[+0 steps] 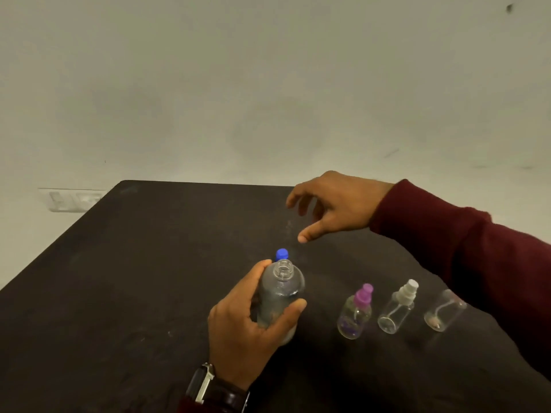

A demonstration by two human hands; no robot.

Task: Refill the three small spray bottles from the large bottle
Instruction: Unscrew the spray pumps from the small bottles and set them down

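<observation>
Large bottle (280, 296) stood upright on the dark desk (119, 278), long axis vertical, open neck pointing up, uncapped. Left hand (247, 332) was wrapped round its body, thumb on the right side, fingers on the left. Contents hard to read through the clear plastic; cannot tell the level. Blue cap (282, 254) sat on the desk just behind the bottle. Right hand (331, 207) hovered above the desk beyond the cap, fingers loosely spread, holding nothing. Three small spray bottles stood in a row to the right, all upright, sprayers on: purple-topped bottle (355, 312), white-topped bottle (398, 308), and a third bottle (444, 310) partly hidden by the maroon sleeve (477, 263). All three looked near empty.
</observation>
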